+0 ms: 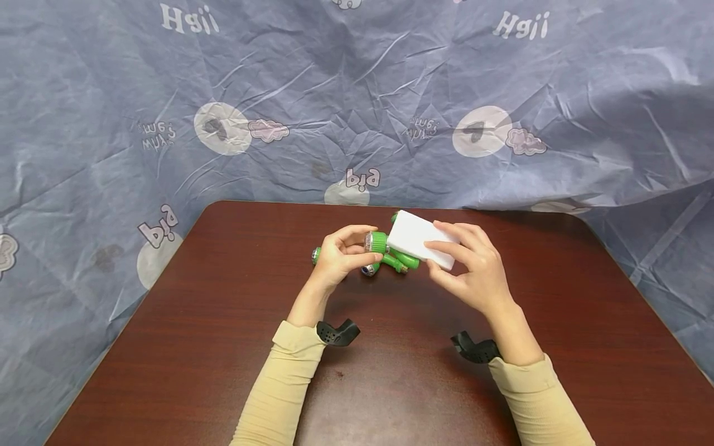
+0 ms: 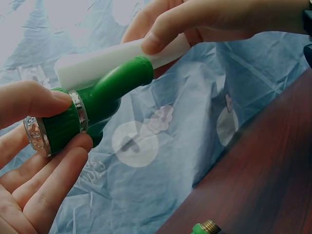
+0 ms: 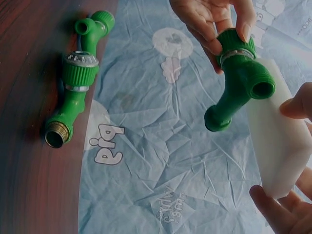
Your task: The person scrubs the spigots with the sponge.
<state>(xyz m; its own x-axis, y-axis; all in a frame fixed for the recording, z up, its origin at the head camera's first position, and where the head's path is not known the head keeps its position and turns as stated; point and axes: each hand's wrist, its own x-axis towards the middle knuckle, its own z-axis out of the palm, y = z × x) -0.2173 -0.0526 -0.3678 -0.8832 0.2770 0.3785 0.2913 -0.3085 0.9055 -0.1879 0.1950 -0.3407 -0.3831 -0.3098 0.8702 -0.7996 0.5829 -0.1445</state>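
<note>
My left hand (image 1: 340, 257) pinches a green tap (image 2: 92, 105) by its knob while my right hand (image 1: 474, 269) grips a white sponge (image 1: 421, 238) against it, mid-wipe; next, steady strokes along its spout.

Dark red-brown wooden table (image 1: 184, 347) w/ rounded corners; crinkled blue-grey cloth (image 1: 357, 93) behind & round it, printed w/ clouds, white circles, mirrored lettering.
</note>
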